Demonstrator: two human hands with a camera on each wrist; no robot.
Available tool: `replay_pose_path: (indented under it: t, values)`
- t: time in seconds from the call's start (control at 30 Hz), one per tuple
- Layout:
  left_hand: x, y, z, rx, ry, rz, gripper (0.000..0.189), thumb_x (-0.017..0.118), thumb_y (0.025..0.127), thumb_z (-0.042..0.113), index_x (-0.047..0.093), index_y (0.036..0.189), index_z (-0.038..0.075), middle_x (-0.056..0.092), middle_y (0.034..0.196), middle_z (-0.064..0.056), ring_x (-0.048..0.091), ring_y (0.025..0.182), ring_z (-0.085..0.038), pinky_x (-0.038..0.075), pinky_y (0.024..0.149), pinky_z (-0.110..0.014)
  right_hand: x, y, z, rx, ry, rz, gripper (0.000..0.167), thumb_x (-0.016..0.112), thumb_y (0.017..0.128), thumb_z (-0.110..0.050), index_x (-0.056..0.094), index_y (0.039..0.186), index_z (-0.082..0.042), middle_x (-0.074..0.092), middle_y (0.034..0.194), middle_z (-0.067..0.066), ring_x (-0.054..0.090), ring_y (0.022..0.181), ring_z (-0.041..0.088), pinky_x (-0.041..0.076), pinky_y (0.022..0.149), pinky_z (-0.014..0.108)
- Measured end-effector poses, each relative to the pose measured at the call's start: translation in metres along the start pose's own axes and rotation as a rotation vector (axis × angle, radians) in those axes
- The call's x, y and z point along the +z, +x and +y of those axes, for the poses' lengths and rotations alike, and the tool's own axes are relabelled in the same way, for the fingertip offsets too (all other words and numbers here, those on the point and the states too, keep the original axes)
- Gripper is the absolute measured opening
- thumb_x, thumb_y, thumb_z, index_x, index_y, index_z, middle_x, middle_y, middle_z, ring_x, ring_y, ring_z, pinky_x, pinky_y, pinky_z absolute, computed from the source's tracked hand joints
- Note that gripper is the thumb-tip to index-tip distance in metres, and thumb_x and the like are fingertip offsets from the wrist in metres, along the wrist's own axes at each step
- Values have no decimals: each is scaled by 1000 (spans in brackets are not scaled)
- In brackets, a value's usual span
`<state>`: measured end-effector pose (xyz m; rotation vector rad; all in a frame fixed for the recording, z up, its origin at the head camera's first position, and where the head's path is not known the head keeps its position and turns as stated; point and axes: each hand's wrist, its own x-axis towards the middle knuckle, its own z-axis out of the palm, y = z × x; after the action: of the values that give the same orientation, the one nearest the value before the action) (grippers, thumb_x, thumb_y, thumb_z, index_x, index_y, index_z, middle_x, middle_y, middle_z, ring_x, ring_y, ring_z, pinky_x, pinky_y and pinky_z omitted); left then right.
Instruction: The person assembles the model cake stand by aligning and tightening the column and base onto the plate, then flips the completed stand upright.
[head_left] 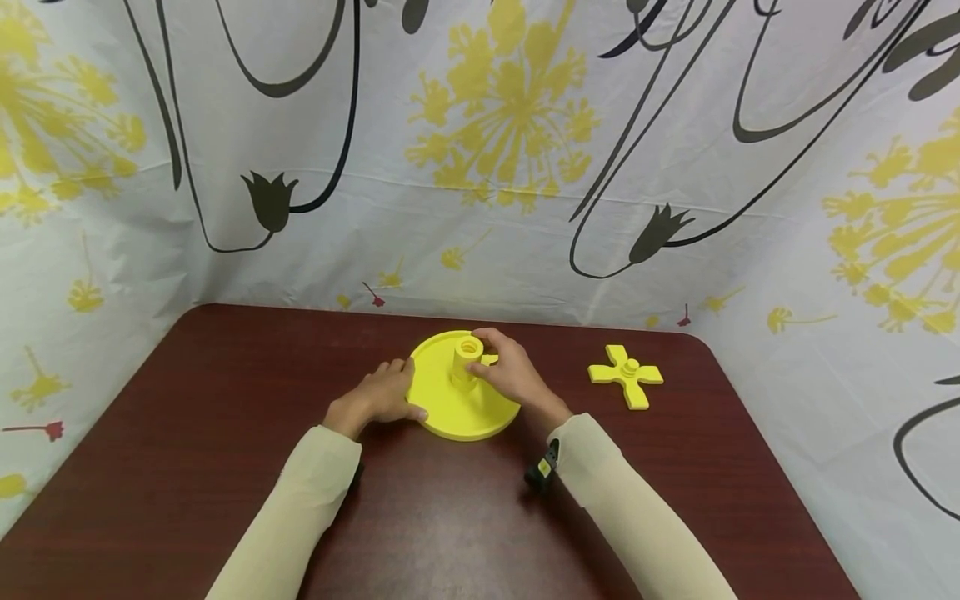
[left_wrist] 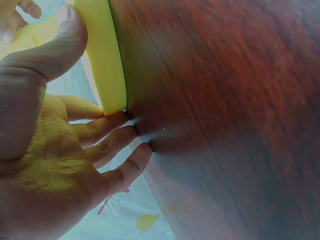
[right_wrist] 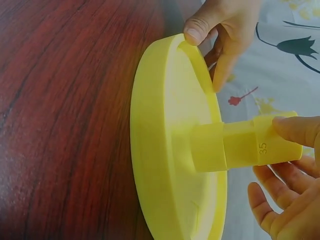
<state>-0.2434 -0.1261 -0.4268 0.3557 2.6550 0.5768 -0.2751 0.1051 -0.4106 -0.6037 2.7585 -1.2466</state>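
Observation:
A round yellow tray [head_left: 450, 421] with a raised rim lies flat on the table. From its middle rises an upright yellow cylinder [head_left: 462, 372], hollow at the top. In the right wrist view the cylinder [right_wrist: 241, 145] shows a narrower band and the number 35. My right hand [head_left: 513, 373] pinches its upper part between thumb and fingers. At the tray's left side my left hand [head_left: 384, 392] holds the rim. The left wrist view shows its thumb [left_wrist: 67, 42] against the tray [left_wrist: 106, 62], while several fingertips touch the tabletop.
To the right of the tray lies a yellow four-armed cross piece [head_left: 630, 392] with a round stub at its centre. The dark red-brown table [head_left: 442, 517] has rounded back corners. Behind it and along the sides hangs a white flower-patterned cloth [head_left: 465, 275].

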Motion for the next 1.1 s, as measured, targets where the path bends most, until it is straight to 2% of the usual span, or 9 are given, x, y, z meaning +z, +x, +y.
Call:
replay_pose_path:
  t: [0.23, 0.5, 0.6, 0.77, 0.87, 1.1]
  values:
    - [0, -1, 0, 7, 1, 6, 99, 71, 91, 40, 12, 156, -7, 21, 159, -27, 23, 145, -44, 25, 114, -58, 4, 1, 2, 21, -2, 32, 55, 76, 88, -14, 53, 137, -5, 62, 130, 13, 62, 115, 31, 51, 95, 44]
    - [0, 0, 0, 10, 5, 7, 99, 71, 91, 41, 12, 156, -7, 21, 159, -27, 23, 145, -43, 25, 114, -58, 7, 2, 0, 81, -2, 66, 49, 79, 86, -17, 57, 128, -7, 64, 124, 12, 62, 113, 30, 52, 93, 41]
    - [0, 0, -1, 11, 7, 8, 99, 70, 91, 41, 13, 156, -7, 21, 159, -27, 23, 144, -43, 26, 114, -58, 6, 2, -2, 93, -2, 54, 49, 80, 85, -19, 56, 127, -7, 64, 123, 12, 62, 114, 31, 52, 93, 41]
    - [1, 1, -1, 7, 5, 8, 99, 70, 91, 42, 13, 156, -7, 22, 159, -27, 23, 145, -43, 26, 114, -57, 1, 1, -2, 88, -8, -14, 57, 78, 87, -24, 51, 135, -10, 59, 133, 11, 57, 122, 31, 50, 97, 43]
    - [1, 1, -1, 6, 2, 7, 100, 70, 91, 42, 12, 156, -6, 22, 159, -26, 23, 145, -43, 26, 114, -57, -1, 0, -2, 63, -8, -42, 60, 76, 89, -21, 48, 142, -10, 56, 138, 11, 55, 126, 30, 49, 98, 45]
    - [0, 0, -1, 1, -1, -2, 100, 70, 91, 42, 11, 156, -5, 21, 160, -26, 23, 145, -42, 25, 115, -57, -1, 0, -1, 2, 14, -31, 55, 72, 91, -9, 49, 141, -3, 60, 131, 15, 57, 122, 32, 48, 99, 48]
